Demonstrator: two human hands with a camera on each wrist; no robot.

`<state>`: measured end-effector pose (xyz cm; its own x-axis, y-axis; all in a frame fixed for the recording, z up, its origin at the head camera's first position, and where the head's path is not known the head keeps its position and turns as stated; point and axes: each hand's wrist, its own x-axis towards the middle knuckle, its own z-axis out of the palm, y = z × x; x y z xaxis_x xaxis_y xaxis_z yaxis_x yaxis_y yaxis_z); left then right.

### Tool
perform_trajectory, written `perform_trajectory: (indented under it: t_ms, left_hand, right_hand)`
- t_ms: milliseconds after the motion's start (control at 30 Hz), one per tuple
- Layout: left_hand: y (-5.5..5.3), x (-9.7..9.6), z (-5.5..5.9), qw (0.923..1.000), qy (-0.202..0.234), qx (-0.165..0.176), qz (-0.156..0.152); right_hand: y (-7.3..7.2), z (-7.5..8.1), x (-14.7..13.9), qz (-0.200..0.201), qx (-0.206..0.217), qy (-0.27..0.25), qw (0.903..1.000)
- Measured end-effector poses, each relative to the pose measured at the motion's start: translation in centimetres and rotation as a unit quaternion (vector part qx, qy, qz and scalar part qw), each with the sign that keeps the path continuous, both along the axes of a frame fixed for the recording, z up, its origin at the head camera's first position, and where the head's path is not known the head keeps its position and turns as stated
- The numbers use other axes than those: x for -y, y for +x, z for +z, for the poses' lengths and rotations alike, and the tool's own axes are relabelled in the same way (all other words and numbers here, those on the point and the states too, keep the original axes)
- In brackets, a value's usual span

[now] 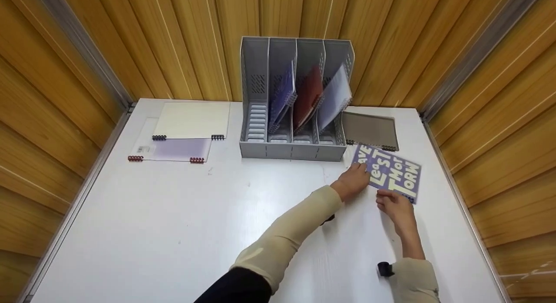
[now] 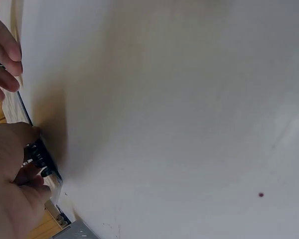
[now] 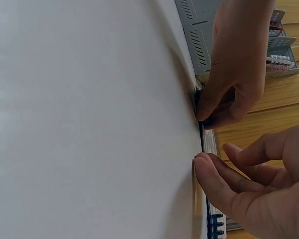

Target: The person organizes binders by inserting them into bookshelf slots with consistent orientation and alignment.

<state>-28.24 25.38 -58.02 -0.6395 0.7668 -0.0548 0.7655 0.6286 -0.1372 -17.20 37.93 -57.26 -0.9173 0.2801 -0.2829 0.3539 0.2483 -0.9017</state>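
In the head view a purple spiral notebook [image 1: 393, 172] with large pale lettering is at the right of the table, tilted slightly clockwise. My left hand [image 1: 352, 181] pinches its near left edge, around the dark binding coils [image 2: 39, 157]. Farther along the same edge, my right hand [image 1: 396, 207] has a thumb and a fingertip at the cover, lightly pinching it. Its other fingers [image 3: 249, 154] are loosely bent off the notebook. From both wrist views the notebook shows only as a thin edge, its near side a little above the table.
A grey four-slot file holder [image 1: 292, 151] stands at the back, with blue, red and pale notebooks in three slots. A brown-grey notebook [image 1: 369, 130] lies beside it, just behind the purple one. At the left, a cream notebook [image 1: 193, 119] overlaps a lilac one [image 1: 180, 149].
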Motion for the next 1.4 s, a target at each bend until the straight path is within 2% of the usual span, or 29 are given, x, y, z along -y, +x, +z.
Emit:
perform_trajectory:
  t_ms: [167, 300, 400, 533, 633, 733, 933, 1067, 1267, 1400]
  left_hand:
    - [0.6, 0.1, -0.1, 0.9996, 0.017, 0.016, -0.014]
    - [1.0, 0.1, -0.1, 0.9987, 0.002, -0.008, -0.050]
    - [1.2, 0.2, -0.1, 0.9979, -0.005, -0.023, -0.061]
    - [1.6, 0.5, -0.1, 0.9993, 0.010, -0.017, -0.031]
    - [2.0, 1.1, 0.1, 0.9993, 0.038, 0.002, 0.002]
    - [2.4, 2.0, 0.4, 0.9967, 0.073, 0.030, 0.019]
    - [3.3, 4.6, 0.5, 0.9820, 0.160, 0.095, 0.033]
    - [3.9, 6.5, 0.7, 0.9732, 0.196, 0.114, 0.038]
    - [4.8, 8.9, 1.4, 0.9671, 0.222, 0.114, 0.048]
    - [5.6, 10.2, 1.5, 0.9700, 0.225, 0.082, 0.043]
  right_hand:
    - [0.2, -0.2, -0.1, 0.006, 0.008, -0.005, 0.9999]
    - [0.4, -0.1, 0.0, 0.014, 0.018, 0.005, 0.9997]
    - [0.4, 0.2, 0.1, 0.018, 0.029, 0.010, 0.9994]
    - [0.5, 0.5, 0.2, 0.022, 0.046, 0.009, 0.9987]
    - [0.5, 0.7, 0.3, 0.024, 0.052, -0.005, 0.9984]
    - [0.6, 0.7, 0.5, 0.023, 0.047, -0.030, 0.9982]
    - [0.7, 0.8, 1.1, 0.029, 0.029, -0.079, 0.9960]
    - [0.6, 1.0, 1.6, 0.046, 0.021, -0.120, 0.9915]
    - [0.4, 1.7, 2.8, 0.070, 0.001, -0.178, 0.9816]
    - [0.4, 2.5, 3.8, 0.081, -0.011, -0.205, 0.9753]
